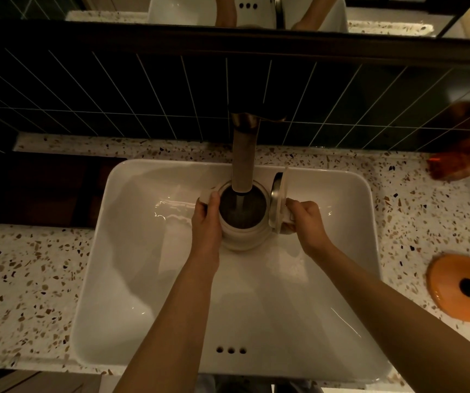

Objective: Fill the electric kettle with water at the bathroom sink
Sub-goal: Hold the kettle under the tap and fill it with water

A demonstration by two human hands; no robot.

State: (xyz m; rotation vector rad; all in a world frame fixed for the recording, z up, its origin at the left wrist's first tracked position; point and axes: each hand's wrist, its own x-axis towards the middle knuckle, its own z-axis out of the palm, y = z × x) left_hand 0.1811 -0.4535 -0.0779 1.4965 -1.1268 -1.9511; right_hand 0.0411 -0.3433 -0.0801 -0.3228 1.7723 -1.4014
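A cream electric kettle (245,236) is held upright inside the white sink (131,251), directly under the brass faucet spout (243,160). Its hinged lid (278,199) stands open on the right side. Water streams from the spout into the dark kettle opening (242,208). My left hand (206,219) grips the kettle's left side near its spout. My right hand (306,219) is wrapped around the kettle's handle on the right.
A speckled terrazzo counter (29,279) surrounds the sink. An orange round object with a dark centre (460,287) lies on the counter at the right. An orange-brown item (460,163) sits at the back right. Dark tiles (114,95) and a mirror back the counter.
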